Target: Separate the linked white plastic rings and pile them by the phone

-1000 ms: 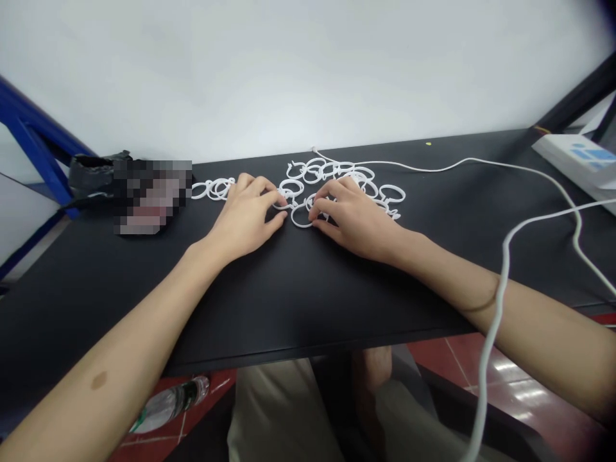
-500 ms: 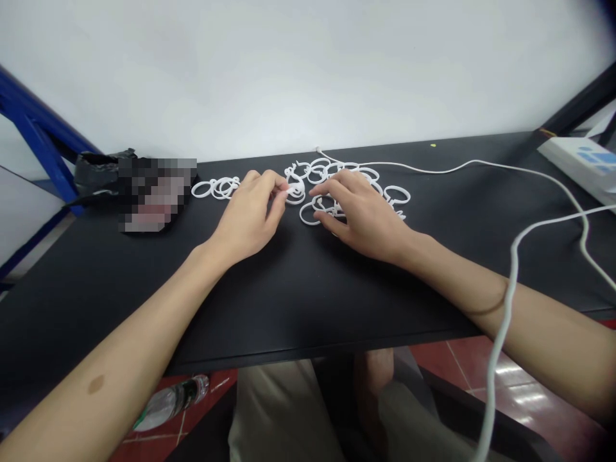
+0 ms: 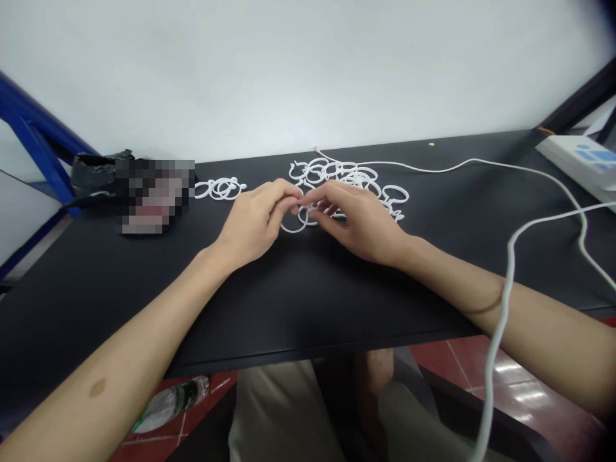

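Note:
A thin white plastic ring (image 3: 292, 231) hangs beneath my fingertips over the black table. My left hand (image 3: 257, 221) pinches it between thumb and fingers. My right hand (image 3: 360, 221) meets the left at the fingertips, its curled index finger and thumb at the ring's right side. The exact grip point is hidden by the fingers. Behind and under my right hand lies a loose pile of similar white rings (image 3: 395, 194). Several more rings (image 3: 224, 189) lie in a smaller group beyond my left hand.
A black bag (image 3: 96, 178) and a blurred-out patch sit at the table's left. A white cable (image 3: 450, 171) runs along the back, and another white cable (image 3: 500, 321) crosses before my right forearm. A white box (image 3: 577, 160) stands far right; a bottle (image 3: 166, 405) lies on the floor.
My hands have come together, the left moving slightly right and down until the fingertips meet. The ring now hangs below them. The left group of rings is less covered.

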The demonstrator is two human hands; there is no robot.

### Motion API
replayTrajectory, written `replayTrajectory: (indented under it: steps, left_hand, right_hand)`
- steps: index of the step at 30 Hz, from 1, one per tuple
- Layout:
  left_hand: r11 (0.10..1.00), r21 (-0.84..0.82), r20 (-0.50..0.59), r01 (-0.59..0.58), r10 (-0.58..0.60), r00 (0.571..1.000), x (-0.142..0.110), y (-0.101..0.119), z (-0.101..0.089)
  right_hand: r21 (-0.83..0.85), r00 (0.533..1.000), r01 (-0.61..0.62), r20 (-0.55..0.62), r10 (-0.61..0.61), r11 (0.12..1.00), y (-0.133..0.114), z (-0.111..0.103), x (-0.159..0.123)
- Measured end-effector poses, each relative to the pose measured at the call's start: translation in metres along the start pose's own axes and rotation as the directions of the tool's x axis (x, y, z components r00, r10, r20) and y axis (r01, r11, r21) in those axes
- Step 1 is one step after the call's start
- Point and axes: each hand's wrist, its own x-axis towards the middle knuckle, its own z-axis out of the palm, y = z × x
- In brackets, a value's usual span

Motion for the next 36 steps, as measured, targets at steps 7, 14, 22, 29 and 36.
replayTrajectory:
  steps: [7,14,22,29,36]
  left_hand:
    - [0.999,-0.044,0.062,-0.02,0.023,0.998,-0.001,0.004,-0.003]
    - [0.999,-0.029,0.106,-0.044,0.047,0.993,-0.001,0.003,0.0]
    - [0.999,-0.024,0.109,-0.046,0.048,0.993,-0.001,0.004,-0.001]
    - [0.998,-0.023,0.093,-0.053,0.055,0.994,-0.001,0.006,-0.002]
    - [0.992,0.125,0.011,0.014,-0.016,1.0,0.002,-0.009,-0.003]
  right_hand:
    - [-0.024,0.996,-0.04,-0.078,0.038,0.999,0.002,-0.001,0.003]
    - [-0.024,0.993,-0.085,-0.085,0.083,0.996,0.003,-0.002,0.002]
    - [-0.027,0.995,-0.083,-0.065,0.082,0.996,0.0,-0.005,0.003]
    - [-0.054,0.995,-0.086,-0.064,0.082,0.995,-0.005,-0.01,0.005]
    - [-0.156,0.994,-0.103,0.009,0.106,0.982,0.003,-0.002,0.001]
